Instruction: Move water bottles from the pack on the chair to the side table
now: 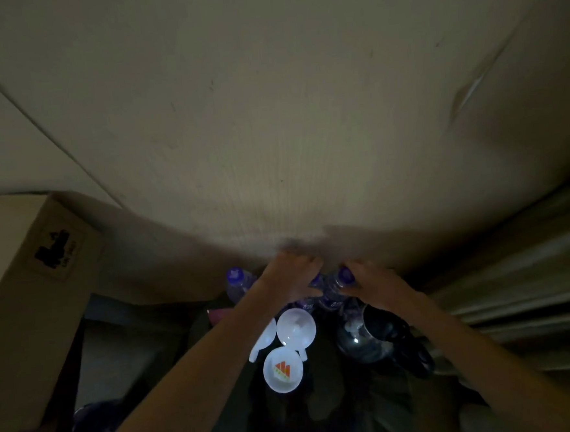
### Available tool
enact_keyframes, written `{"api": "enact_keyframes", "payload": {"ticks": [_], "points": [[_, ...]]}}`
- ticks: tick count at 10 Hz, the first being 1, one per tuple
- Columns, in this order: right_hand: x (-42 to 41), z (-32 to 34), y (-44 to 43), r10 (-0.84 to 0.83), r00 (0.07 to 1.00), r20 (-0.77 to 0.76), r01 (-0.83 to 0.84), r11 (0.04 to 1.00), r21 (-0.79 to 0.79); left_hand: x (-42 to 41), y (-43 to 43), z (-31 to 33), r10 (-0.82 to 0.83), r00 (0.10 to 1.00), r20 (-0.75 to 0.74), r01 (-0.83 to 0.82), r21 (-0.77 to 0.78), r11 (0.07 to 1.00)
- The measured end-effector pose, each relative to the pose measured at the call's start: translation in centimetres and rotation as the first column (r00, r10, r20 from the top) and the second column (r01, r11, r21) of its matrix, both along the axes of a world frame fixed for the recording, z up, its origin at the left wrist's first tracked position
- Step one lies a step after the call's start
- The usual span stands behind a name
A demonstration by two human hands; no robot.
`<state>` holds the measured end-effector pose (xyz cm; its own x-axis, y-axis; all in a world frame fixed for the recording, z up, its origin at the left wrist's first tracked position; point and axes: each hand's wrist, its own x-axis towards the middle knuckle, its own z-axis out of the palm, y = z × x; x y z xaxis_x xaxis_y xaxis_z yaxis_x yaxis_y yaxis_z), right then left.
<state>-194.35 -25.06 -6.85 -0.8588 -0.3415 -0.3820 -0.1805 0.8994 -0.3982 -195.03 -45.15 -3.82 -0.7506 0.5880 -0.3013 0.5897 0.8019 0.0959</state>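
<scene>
The scene is dim. Clear water bottles with purple caps stand at the back of a dark side table [326, 398], against the wall. One bottle [237, 283] stands alone at the left. My left hand [289, 276] is closed over the top of a bottle [315, 281] in the middle, mostly hiding it. My right hand [376, 285] grips the neighbouring bottle [340, 281] from the right, its purple cap showing. The pack and the chair are out of view.
On the table nearer to me sit a white bowl [296, 326], a white lid with an orange logo [282, 369] and a dark glass jug [369, 334]. A cardboard box [23, 301] rises at the left. A curtain [524, 283] hangs at the right.
</scene>
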Motion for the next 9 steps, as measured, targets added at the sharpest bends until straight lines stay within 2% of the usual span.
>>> {"api": "enact_keyframes", "payload": {"ticks": [4, 7, 8, 9], "points": [[-0.4, -0.1, 0.2, 0.106, 0.994, -0.005, -0.106, 0.994, 0.001, 0.6, 0.5, 0.7, 0.065, 0.998, 0.001, -0.065, -0.049, 0.997], [-0.4, 1.0, -0.5, 0.083, 0.994, 0.074, -0.086, 0.996, 0.032, 1.1, 0.4, 1.4, 0.143, 0.988, 0.061, -0.144, 0.02, 0.989], [-0.3, 2.7, -0.8, 0.074, 0.994, 0.08, -0.076, 0.997, 0.017, 1.5, -0.4, 2.4, 0.192, 0.979, 0.069, -0.198, 0.091, 0.976], [0.0, 5.7, -1.1, 0.05, 0.999, -0.001, -0.05, 0.999, 0.019, 1.3, -2.0, 4.4, 0.273, 0.96, 0.056, -0.279, 0.133, 0.951]]}}
